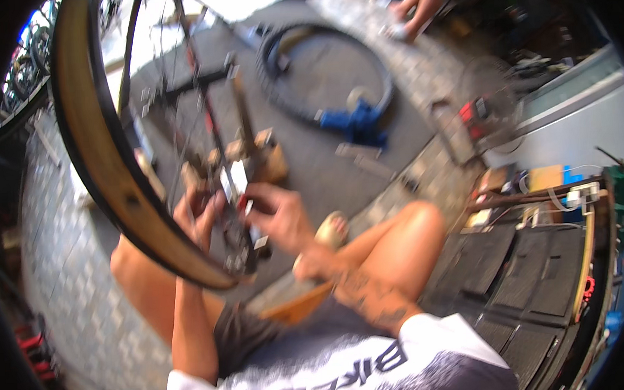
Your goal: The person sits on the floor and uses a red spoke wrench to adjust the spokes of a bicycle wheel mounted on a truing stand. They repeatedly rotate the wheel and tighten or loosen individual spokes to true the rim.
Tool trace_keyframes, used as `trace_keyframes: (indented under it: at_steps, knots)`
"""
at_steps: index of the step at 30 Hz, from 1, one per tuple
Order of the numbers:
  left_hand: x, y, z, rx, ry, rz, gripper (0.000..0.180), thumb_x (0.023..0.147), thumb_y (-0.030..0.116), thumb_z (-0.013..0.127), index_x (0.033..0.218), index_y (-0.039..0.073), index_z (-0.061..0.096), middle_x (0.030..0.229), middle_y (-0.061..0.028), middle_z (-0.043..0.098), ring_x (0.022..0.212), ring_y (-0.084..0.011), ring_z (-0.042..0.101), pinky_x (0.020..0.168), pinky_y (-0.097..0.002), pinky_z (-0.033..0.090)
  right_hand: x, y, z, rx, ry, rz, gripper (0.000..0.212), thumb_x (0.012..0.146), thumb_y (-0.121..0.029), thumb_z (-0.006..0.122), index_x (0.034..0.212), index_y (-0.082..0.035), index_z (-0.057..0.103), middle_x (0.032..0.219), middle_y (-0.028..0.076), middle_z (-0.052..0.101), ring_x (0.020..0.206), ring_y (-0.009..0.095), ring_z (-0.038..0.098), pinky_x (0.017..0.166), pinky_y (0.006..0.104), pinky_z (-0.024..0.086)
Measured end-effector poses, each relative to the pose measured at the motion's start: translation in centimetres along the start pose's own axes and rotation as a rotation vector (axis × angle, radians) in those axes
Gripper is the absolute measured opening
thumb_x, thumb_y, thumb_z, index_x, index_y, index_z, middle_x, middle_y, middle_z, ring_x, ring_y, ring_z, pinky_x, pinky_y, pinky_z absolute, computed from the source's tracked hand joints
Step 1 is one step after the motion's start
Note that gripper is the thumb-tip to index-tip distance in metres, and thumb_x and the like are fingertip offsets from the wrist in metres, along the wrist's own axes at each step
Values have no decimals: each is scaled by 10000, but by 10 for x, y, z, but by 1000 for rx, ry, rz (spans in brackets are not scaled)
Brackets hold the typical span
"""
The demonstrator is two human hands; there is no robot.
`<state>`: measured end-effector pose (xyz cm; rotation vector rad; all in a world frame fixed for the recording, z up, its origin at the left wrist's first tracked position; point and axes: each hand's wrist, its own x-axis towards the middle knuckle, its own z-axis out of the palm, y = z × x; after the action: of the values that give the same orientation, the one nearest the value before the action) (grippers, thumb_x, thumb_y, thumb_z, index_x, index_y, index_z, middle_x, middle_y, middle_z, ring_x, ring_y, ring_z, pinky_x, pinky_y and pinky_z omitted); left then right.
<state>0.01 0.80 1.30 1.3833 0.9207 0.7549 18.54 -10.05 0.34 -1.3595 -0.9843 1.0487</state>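
Note:
A bicycle wheel rim [104, 135] with a tan inner band stands upright on the left, spokes running off it. It partly hides my left hand [203, 213], whose fingers are closed beside a bright metal part of the wheel stand [235, 181]. What they hold, if anything, cannot be made out. Across from it, my right hand [281, 214] pinches a small red piece [242, 203] close to that metal part; blur hides its kind. A dark crossbar [193, 85] and wooden blocks [274, 163] belong to the area just beyond my hands.
On the dark mat [325, 173] lie a black tyre [267, 77] and a blue tool [354, 122]. A black-topped bench [500, 277] is close on my right, with a cluttered tray behind it. Another person's bare legs [415, 13] appear at the far right. Bicycles stand far left.

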Motion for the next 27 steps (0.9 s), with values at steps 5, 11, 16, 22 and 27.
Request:
trace_keyframes:
  at_steps: [5, 11, 16, 22, 27]
  knots:
    - [-6, 8, 6, -111, -65, 23, 391, 1047, 297, 739, 1276, -21, 721, 994, -42, 755, 838, -104, 693, 632, -251, 544, 2, -4, -9, -14, 25, 4, 435, 920, -115, 849, 1316, 4, 715, 1098, 96, 811, 1021, 155, 768, 917, 294, 608]
    - [-3, 19, 13, -128, -56, -52, 312, 1070, 230, 703, 1256, -17, 743, 973, -34, 771, 799, -79, 685, 656, -229, 550, 0, -11, -11, 18, -66, 30, 424, 914, -103, 850, 1295, 29, 718, 1072, 91, 808, 970, 124, 767, 875, 278, 615]
    - [-4, 20, 13, -48, -56, -18, 316, 1082, 224, 674, 1261, -27, 743, 977, -36, 769, 827, -82, 689, 680, -236, 548, -2, -9, -10, -36, -109, 44, 419, 908, -109, 850, 1280, 36, 723, 1093, 106, 803, 956, 121, 768, 854, 280, 622]
    - [-4, 20, 14, -33, -47, -22, 318, 1084, 222, 673, 1261, -34, 739, 996, -45, 769, 803, -81, 679, 670, -229, 542, 1, -7, -6, -95, -55, -96, 389, 885, -120, 852, 1231, 25, 745, 1077, 131, 800, 950, 182, 775, 838, 311, 617]
    - [-4, 20, 14, -81, -42, -31, 312, 1080, 219, 685, 1253, -35, 739, 987, -45, 768, 787, -74, 674, 661, -227, 542, 1, -9, -3, -126, 11, -137, 311, 854, -106, 834, 1141, 1, 779, 1044, 160, 795, 951, 279, 784, 845, 367, 601]
